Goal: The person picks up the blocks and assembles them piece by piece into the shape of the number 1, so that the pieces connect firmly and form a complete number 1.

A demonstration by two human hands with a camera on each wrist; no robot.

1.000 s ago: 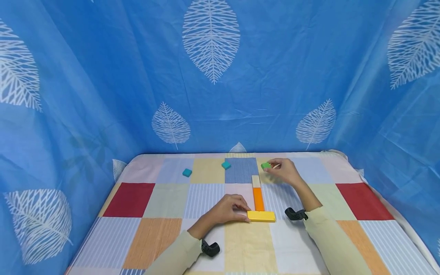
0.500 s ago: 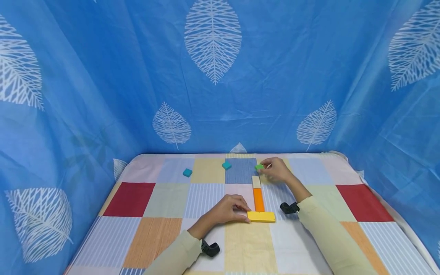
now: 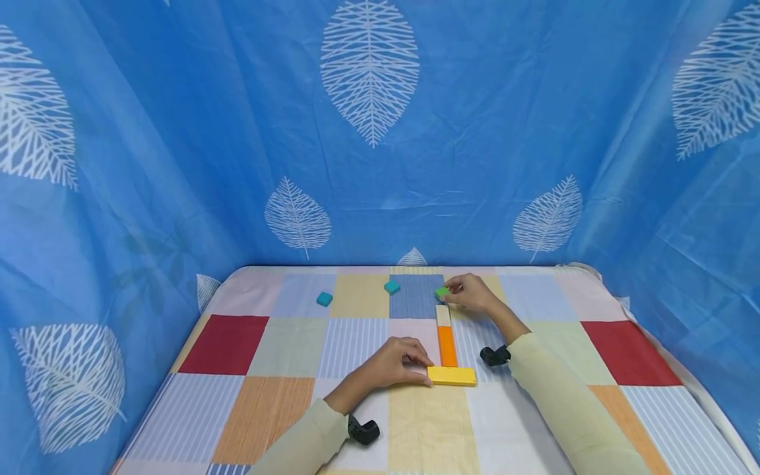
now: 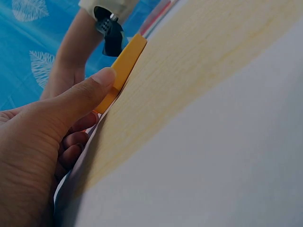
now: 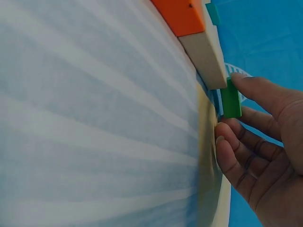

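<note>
Right fingers (image 5: 262,123), green block (image 5: 231,100) pinched between tips

The right hand (image 3: 471,294) hides one end of the green block (image 3: 441,293); whether that block touches the pale block (image 3: 443,316) beside the hand cannot be told. Near that hand, the right wrist view cuts off the orange block (image 5: 182,16). The left hand (image 3: 394,361) covers part of the yellow block (image 3: 452,376).

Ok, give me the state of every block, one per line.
Green block, in the grip of the right hand
Yellow block, flat, left end in the grip of the left hand
Orange block, flat, unheld
Cream block, flat, unheld, against the orange block
Left teal block, flat, unheld
Right teal block, flat, unheld
</note>
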